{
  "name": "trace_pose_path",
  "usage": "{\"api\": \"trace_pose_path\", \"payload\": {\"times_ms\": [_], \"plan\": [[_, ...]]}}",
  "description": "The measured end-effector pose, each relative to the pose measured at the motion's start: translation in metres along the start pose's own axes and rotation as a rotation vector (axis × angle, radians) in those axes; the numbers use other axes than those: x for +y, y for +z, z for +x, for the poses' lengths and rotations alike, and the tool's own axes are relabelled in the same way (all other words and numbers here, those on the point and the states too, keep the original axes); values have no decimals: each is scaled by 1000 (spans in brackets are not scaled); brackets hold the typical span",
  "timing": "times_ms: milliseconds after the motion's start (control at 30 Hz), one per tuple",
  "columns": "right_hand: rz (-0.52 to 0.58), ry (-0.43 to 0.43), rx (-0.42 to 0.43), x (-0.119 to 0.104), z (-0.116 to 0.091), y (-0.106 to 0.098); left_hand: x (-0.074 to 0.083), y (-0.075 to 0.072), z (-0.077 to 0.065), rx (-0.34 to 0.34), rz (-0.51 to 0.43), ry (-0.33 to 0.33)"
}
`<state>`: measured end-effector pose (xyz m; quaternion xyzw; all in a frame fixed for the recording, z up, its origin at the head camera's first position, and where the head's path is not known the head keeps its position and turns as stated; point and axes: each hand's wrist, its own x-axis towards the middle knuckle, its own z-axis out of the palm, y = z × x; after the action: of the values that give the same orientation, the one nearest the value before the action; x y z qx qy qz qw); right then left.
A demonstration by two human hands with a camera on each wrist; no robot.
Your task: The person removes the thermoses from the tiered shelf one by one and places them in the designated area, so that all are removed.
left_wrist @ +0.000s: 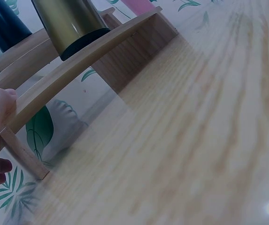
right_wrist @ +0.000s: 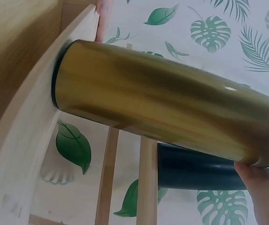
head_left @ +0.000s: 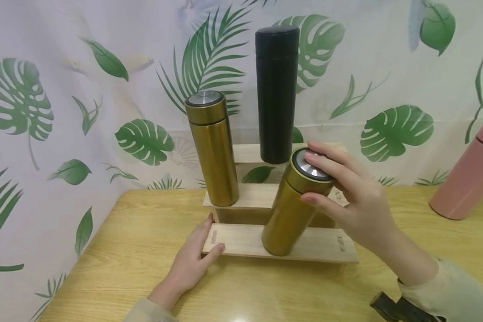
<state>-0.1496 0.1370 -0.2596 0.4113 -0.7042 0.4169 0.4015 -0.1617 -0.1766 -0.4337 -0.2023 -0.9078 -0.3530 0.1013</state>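
My right hand point(head_left: 358, 192) grips a gold thermos point(head_left: 291, 214) near its top, thumb on the near side and fingers over the silver lid. The thermos's base rests on the lowest step of a wooden stepped stand point(head_left: 241, 237), as the right wrist view also shows. My left hand point(head_left: 191, 259) holds the left end of that step, with the thumb on top; in the left wrist view, fingers point(left_wrist: 3, 171) show beside the stand's leg. A second gold thermos point(head_left: 213, 152) stands on the middle step at left. A black thermos point(head_left: 277, 98) stands on the top step.
A pink thermos point(head_left: 467, 179) stands at the right on the wood-grain table point(head_left: 137, 232). Behind the table hangs a white cloth point(head_left: 116, 103) printed with green leaves. A black strap point(head_left: 402, 308) lies by my right sleeve.
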Motion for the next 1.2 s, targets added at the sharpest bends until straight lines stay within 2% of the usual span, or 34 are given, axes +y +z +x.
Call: {"api": "trace_pose_path", "payload": {"times_ms": [133,267,367,567,767,867,1000,1200], "plan": [[-44,-20,43,-5,-1,-8,-1,0,1,3,-8,-3],[-121,-42,113,-6,-3,-25,-1,1,1,-20,-8,-17],[-108,-26,143,-3,-5,-42,0,2,1,-28,-7,-28],[-171,135,128,11,-10,-78,0,1,1,-9,2,-16],[-159,249,160,28,-14,-95,-1,0,0,-5,-3,-29],[-244,283,158,37,-17,-101,-1,1,-1,-13,-7,-36],[-413,304,124,50,-21,-109,-1,2,0,-12,-11,-35],[-514,328,107,76,-29,-117,-1,-1,1,-12,-8,-40]]}}
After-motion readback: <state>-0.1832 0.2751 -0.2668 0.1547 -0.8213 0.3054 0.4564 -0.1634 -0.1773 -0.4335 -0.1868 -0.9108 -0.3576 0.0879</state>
